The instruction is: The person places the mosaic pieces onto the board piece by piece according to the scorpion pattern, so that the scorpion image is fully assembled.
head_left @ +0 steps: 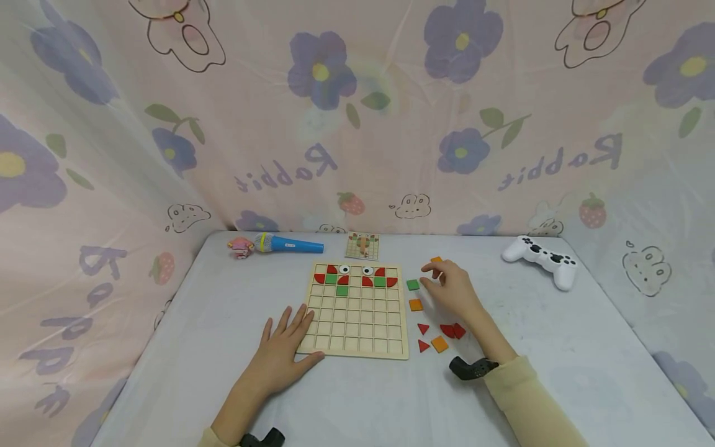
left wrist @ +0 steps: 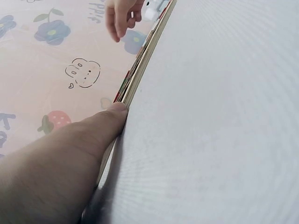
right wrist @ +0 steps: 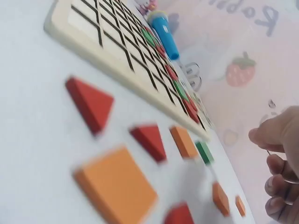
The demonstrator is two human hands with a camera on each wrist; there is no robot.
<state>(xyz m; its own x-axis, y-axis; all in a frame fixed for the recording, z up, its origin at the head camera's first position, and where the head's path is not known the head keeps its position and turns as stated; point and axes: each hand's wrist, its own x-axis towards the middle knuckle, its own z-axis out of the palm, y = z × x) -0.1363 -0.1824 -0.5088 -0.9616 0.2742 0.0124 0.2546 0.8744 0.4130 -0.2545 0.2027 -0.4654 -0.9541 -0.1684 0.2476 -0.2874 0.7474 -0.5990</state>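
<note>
My left hand [head_left: 280,362] rests with spread fingers at the lower left of the wooden grid board [head_left: 359,324]. Its thumb [left wrist: 110,122] lies along the board's front edge in the left wrist view. Red and green pieces and two eye pieces sit in the board's top rows, with one green square [head_left: 342,290] lower at left. My right hand [head_left: 454,290] hovers right of the board, fingers loosely bent, nothing visible between them. Beside its fingertips lies a loose green square [head_left: 413,284]; an orange piece [head_left: 436,260] shows partly behind the hand.
Nearer the front right lie orange squares [head_left: 439,344], red triangles [head_left: 423,328] and red curved pieces [head_left: 447,331]. Behind the board are a small pattern card [head_left: 362,246], a blue toy microphone [head_left: 290,244] and a pink figurine [head_left: 241,248]. A white game controller [head_left: 540,261] sits far right.
</note>
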